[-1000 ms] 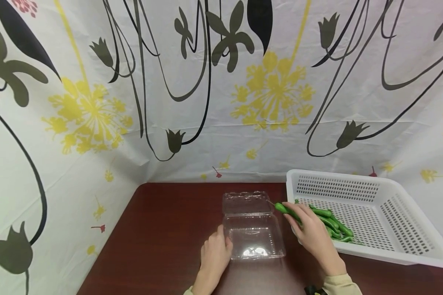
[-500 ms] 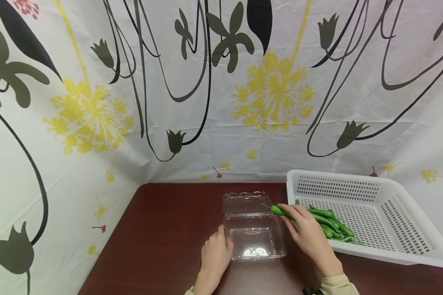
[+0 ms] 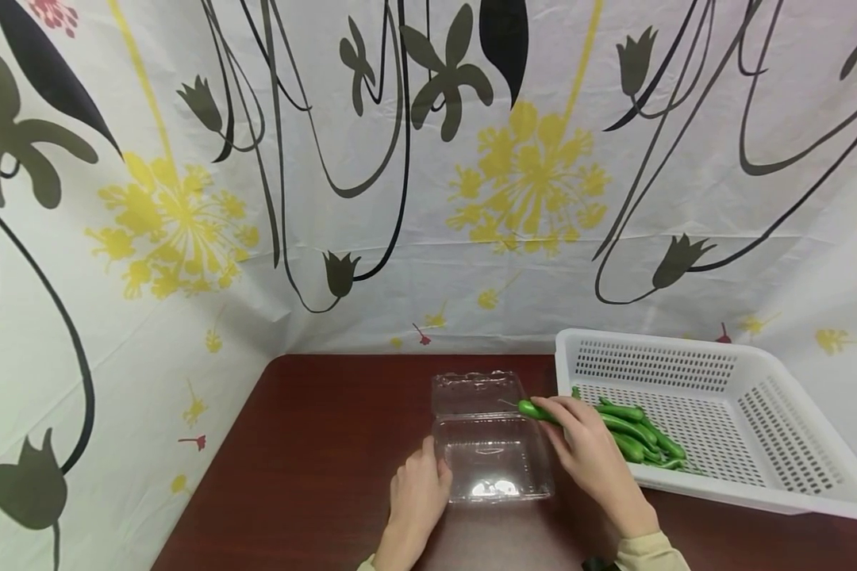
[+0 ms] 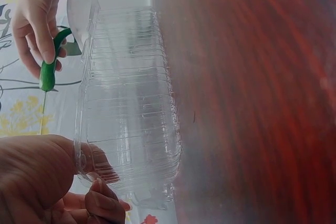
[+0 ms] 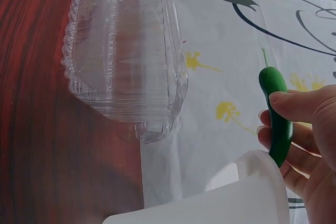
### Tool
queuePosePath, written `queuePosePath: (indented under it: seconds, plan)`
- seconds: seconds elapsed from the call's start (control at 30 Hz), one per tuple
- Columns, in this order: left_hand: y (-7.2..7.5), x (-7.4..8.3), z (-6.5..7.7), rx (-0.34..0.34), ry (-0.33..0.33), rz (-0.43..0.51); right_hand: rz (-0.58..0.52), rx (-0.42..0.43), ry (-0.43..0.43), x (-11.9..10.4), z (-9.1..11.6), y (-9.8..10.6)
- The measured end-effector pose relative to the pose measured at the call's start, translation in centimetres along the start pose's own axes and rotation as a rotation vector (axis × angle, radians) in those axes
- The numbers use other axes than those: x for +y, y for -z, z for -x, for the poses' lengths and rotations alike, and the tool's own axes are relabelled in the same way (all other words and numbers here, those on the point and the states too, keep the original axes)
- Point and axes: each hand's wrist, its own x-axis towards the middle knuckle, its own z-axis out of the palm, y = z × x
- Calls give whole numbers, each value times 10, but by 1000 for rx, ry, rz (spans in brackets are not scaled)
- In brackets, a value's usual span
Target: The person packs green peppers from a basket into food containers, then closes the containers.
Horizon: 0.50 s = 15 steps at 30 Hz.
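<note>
In the head view a clear plastic clamshell container [image 3: 496, 498] lies opened out on the table, its lid half toward the wall. My left hand [image 3: 419, 492] pinches the container's left side, with thumb and fingers on its rim in the left wrist view. Between the thumb and fingers of my right hand [image 3: 591, 448] is a single green chili pepper [image 5: 276, 114], stem end pointing left in the head view. That pepper is held above the table, between the container and the basket. Several more green peppers [image 3: 632, 428] lie in the basket, partly hidden by my right hand.
A white slotted plastic basket [image 3: 785, 428] stands at the right, its near-left part behind my right hand. The dark red wooden table [image 3: 314, 468] meets a wall hung with flower-printed cloth [image 3: 428, 262] along the back and left side.
My right hand has moved a little left with the pepper, from over the basket's left rim toward the container. My left hand and the container look the same.
</note>
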Motion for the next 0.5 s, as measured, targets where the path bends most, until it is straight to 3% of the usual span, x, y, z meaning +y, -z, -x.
queuePosePath:
  seconds: [0.27, 0.5]
  plan:
    - [-1, -1, 0, -31, -17, 10, -39, -28, -28, -5, 0, -4]
    - [-2, -2, 0, -18, -21, -5, -66, -62, -34, -8, 3, -10]
